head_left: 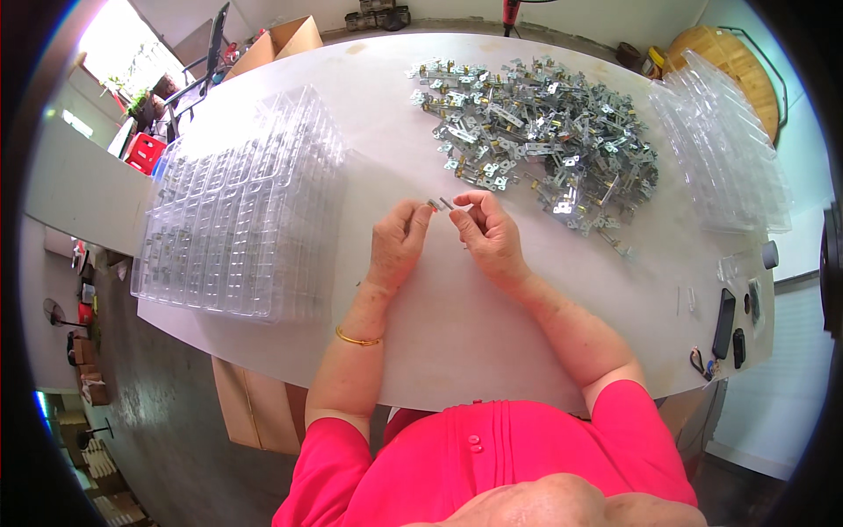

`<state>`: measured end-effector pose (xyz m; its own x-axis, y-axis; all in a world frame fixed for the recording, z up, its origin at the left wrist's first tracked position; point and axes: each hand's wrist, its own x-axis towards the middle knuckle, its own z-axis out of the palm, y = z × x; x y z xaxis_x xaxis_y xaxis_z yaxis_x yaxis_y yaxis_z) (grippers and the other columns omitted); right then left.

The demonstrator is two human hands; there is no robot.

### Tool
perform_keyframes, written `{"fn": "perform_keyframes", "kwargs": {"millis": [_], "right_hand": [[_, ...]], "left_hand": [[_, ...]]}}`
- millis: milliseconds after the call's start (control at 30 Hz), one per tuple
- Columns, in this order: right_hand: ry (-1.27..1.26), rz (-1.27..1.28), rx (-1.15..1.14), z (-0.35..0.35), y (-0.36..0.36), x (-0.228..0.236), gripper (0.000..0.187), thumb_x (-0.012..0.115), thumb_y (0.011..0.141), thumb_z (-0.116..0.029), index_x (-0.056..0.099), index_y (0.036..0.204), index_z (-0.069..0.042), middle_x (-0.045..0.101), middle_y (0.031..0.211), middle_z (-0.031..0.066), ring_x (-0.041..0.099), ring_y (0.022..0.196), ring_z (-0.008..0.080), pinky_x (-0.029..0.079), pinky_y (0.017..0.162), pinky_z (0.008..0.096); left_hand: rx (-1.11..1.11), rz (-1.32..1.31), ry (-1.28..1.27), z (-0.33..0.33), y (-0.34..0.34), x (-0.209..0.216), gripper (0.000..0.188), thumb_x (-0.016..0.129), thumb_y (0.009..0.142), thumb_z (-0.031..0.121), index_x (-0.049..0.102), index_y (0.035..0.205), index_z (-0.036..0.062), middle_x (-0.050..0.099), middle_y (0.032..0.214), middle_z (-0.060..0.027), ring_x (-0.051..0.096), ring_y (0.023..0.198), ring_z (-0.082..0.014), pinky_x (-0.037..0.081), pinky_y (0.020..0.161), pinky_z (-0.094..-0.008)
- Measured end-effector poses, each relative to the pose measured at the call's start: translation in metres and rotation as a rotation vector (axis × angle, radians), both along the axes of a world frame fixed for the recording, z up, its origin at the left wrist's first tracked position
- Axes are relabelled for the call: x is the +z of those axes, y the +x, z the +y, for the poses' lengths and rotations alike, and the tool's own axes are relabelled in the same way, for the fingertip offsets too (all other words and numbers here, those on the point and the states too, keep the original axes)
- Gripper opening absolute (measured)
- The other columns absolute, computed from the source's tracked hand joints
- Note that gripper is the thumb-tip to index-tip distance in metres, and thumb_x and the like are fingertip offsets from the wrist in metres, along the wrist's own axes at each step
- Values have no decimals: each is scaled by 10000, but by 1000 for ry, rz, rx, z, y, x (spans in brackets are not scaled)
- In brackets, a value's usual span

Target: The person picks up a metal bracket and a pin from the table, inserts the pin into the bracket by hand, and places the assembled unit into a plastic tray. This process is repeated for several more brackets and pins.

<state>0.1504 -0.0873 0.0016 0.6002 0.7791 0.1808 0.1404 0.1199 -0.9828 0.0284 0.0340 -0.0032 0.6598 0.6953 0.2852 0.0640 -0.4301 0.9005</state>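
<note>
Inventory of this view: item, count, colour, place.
Table: 1, whitish, centre
Metal parts: uncountable heap, silver and brass-toned, far right of centre
Small metal piece: at least 1, silver, at fingertips
Plastic cases: several, clear, stacked left
Plastic trays: several, clear, table's right
Flat slab: 1, black, table's right
Cardboard boxes: at least 2, brown, around table
Round board: 1, tan, far right
Background clutter: mixed, too small to count
Bracelet: 1, gold, left wrist
Shirt: 1, pinkish red, bottom
Left hand: 1, bare, centre
Right hand: 1, bare, centre
</note>
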Motion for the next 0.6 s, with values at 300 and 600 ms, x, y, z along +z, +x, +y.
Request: {"fn": "perform_keyframes", "kwargs": {"millis": [300,600], "right_hand": [[-21,90,52,1,-1,2,191,638,979,-178,596,1108,-44,534,671,-33,502,644,45,409,584,225],[55,-172,-127,3,-2,-5,84,670,945,-125,643,992,-61,526,832,-9,499,696,52,420,606,221]], "left_hand": [[-44,-7,191,-6,0,4,128,613,978,126,657,954,8,543,655,-44,472,553,-93,394,509,-270],[-101,-10,388,-5,1,-1,118,632,962,122,647,937,7,574,690,-111,523,556,-141,444,547,-294]]}}
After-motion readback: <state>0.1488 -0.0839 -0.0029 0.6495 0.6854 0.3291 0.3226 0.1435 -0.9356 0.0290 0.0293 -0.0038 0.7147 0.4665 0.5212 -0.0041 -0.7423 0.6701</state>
